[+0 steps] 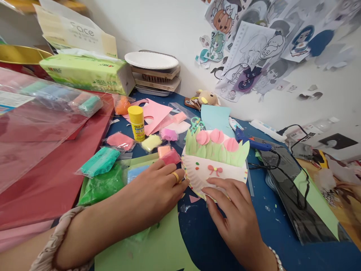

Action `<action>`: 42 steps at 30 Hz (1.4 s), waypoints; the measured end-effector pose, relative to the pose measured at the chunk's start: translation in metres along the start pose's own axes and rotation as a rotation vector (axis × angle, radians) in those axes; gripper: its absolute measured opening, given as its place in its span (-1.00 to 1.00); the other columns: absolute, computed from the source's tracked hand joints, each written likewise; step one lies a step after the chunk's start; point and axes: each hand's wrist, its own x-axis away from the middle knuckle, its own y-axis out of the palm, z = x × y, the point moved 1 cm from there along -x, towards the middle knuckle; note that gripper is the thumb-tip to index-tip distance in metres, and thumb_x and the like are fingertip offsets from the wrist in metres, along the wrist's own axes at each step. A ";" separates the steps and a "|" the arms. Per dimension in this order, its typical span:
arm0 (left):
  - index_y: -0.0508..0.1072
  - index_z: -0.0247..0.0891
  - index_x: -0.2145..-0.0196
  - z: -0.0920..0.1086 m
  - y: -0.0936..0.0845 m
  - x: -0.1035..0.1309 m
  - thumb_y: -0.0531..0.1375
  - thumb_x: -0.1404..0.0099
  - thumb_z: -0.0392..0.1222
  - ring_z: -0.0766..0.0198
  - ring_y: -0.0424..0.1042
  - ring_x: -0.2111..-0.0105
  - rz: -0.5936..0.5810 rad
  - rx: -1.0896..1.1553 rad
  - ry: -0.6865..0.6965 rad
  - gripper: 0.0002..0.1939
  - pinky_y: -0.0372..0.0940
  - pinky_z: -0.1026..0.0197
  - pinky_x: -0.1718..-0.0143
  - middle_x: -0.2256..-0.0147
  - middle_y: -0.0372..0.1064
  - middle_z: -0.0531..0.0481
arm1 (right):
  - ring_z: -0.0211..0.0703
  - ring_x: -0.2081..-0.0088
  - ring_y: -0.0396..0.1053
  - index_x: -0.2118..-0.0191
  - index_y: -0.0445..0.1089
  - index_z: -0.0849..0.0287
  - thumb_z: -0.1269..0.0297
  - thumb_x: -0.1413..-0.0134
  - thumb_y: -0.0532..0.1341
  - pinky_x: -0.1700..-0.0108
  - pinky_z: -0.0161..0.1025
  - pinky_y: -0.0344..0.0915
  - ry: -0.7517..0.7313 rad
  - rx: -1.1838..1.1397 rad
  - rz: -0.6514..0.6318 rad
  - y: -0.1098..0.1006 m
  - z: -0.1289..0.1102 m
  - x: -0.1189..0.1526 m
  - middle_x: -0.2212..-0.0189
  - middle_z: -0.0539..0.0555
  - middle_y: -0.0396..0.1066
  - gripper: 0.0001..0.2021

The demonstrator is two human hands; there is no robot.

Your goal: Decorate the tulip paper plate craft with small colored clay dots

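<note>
A paper plate craft lies on the table, a folded white half plate with pink paper tulips and green paper leaves standing out of its top. A small red bow with a yellow centre sits on its front, and coloured dots follow the rim. My left hand is at the plate's left edge, its fingers bent and close together; whatever lies under them is hidden. My right hand has its thumb and forefinger at the lower rim, with the other fingers resting over the plate's front.
Left of the plate are several bagged clay pieces, including green clay, and a yellow glue stick. Scissors lie behind the plate. A blue glue gun with a black cord is on the right. Green paper lies in front.
</note>
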 end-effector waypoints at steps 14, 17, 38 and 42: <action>0.44 -0.26 0.26 0.016 0.009 0.005 0.10 -0.24 -0.16 0.20 0.29 0.39 0.017 -0.043 0.027 -0.82 0.10 0.11 0.32 0.42 0.39 0.03 | 0.08 -0.14 0.06 0.05 0.36 0.16 0.32 -0.11 0.07 -0.14 0.15 -0.03 -0.137 0.193 -0.117 0.009 -0.003 0.009 -0.08 0.12 0.24 -0.70; 0.44 -0.26 0.25 0.016 0.011 0.005 0.09 -0.25 -0.15 0.20 0.28 0.39 0.016 -0.035 0.025 -0.81 0.09 0.11 0.32 0.41 0.38 0.04 | 0.06 -0.15 0.06 0.04 0.36 0.15 0.30 -0.11 0.07 -0.16 0.14 -0.07 -0.142 0.203 -0.116 0.010 -0.003 0.009 -0.08 0.10 0.24 -0.70; 0.43 -0.26 0.24 0.015 0.013 0.006 0.05 -0.28 -0.17 0.20 0.28 0.37 -0.001 -0.005 0.016 -0.80 0.12 0.12 0.30 0.38 0.37 0.00 | 0.07 -0.14 0.06 0.05 0.36 0.06 0.25 -0.13 0.06 -0.13 0.19 -0.05 -0.144 0.225 -0.150 0.010 0.000 0.009 -0.09 0.09 0.22 -0.71; 0.43 -0.26 0.25 0.015 0.013 0.006 0.07 -0.26 -0.16 0.20 0.28 0.39 0.015 -0.011 0.019 -0.80 0.12 0.13 0.32 0.40 0.37 0.00 | 0.06 -0.14 0.06 0.05 0.37 0.06 0.23 -0.14 0.05 -0.12 0.19 -0.03 -0.138 0.208 -0.148 0.009 0.001 0.009 -0.08 0.09 0.24 -0.71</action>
